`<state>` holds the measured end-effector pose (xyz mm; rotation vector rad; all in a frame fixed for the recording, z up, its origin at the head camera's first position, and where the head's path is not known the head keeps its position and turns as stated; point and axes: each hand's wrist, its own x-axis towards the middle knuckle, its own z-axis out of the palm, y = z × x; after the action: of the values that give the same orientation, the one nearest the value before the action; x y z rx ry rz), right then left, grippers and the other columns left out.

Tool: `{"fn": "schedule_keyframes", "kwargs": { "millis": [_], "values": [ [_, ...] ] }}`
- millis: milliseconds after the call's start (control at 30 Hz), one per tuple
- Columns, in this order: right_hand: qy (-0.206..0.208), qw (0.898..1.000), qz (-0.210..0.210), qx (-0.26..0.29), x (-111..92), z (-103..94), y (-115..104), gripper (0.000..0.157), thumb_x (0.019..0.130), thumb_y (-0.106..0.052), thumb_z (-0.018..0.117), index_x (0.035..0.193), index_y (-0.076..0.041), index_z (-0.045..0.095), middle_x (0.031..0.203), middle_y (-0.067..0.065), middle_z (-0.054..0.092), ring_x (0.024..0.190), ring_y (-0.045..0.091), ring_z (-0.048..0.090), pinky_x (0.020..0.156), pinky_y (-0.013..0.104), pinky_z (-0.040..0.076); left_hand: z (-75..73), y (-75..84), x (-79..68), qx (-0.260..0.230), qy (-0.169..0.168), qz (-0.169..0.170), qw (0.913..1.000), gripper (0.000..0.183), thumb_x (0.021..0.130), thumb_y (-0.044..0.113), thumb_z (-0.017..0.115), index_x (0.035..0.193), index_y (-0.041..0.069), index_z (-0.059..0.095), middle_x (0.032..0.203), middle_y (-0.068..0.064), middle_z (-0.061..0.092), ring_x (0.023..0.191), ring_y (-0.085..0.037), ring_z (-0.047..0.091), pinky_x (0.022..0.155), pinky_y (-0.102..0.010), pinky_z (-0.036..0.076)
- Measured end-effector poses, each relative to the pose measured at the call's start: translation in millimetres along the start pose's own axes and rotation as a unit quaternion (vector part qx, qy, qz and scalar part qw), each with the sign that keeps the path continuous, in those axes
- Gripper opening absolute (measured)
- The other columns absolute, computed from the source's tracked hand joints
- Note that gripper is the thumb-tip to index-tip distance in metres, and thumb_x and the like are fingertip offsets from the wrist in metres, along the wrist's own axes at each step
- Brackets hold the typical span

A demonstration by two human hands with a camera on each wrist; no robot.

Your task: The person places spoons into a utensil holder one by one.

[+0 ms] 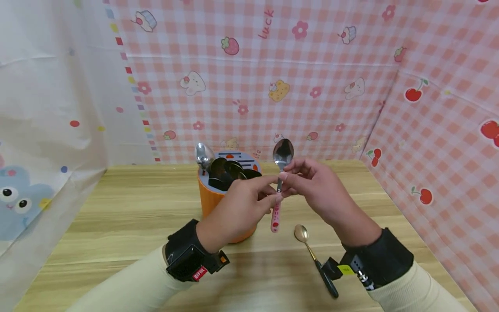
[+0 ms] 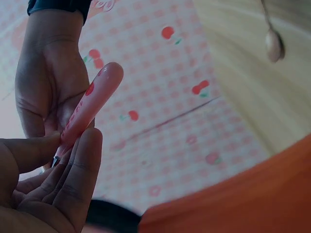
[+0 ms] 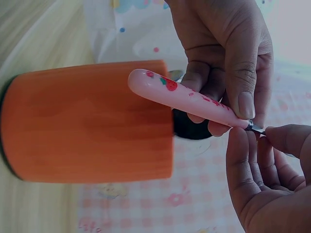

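A metal spoon with a pink, strawberry-printed handle (image 1: 275, 219) stands upright between both hands, its bowl (image 1: 283, 151) at the top. My left hand (image 1: 241, 203) pinches the upper end of the pink handle between thumb and fingers. Higher up, my right hand (image 1: 321, 190) pinches the metal neck below the bowl. In the right wrist view the pink handle (image 3: 189, 97) points away from both hands, with the left thumb (image 3: 245, 104) pressed on it. Behind the left hand is an orange utensil holder (image 1: 210, 199), partly hidden by that hand.
The holder's slotted grey top (image 1: 245, 160) carries a silver spoon (image 1: 204, 155) and several black utensils (image 1: 222, 171). A gold spoon with a black handle (image 1: 325, 277) lies on the wooden table (image 1: 148, 203) near the right wrist. Checked cloth (image 1: 249, 108) covers the walls behind and at right.
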<state>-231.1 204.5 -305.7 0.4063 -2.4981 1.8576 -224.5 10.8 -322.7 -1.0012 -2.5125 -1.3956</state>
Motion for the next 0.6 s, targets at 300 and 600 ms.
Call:
{"fn": "schedule_keyframes", "kwargs": {
  "millis": [300,600],
  "values": [
    [-0.025,0.999,-0.031,0.006,17,16.9,-36,0.022,0.097,-0.018,0.064,0.109,-0.001,0.056,0.100,0.018,0.061,0.085,0.030,0.068,0.078,0.039,0.059,-40.5,8.5,-3.1,0.018,0.025,0.005,0.9995,0.038,0.094,0.016,0.068,0.131,0.011,0.060,0.091,0.003,0.074,0.080,-0.005,0.066,0.069,-0.027,0.058],
    [-0.037,0.994,-0.101,0.028,36,40.6,-63,0.020,0.097,-0.015,0.064,0.109,-0.001,0.056,0.096,0.016,0.062,0.084,0.029,0.066,0.076,0.038,0.059,-83.8,9.0,-4.9,0.021,0.051,0.035,0.9979,0.042,0.091,0.010,0.071,0.131,0.011,0.061,0.093,-0.005,0.075,0.078,-0.010,0.070,0.065,-0.029,0.060]
  ]
}}
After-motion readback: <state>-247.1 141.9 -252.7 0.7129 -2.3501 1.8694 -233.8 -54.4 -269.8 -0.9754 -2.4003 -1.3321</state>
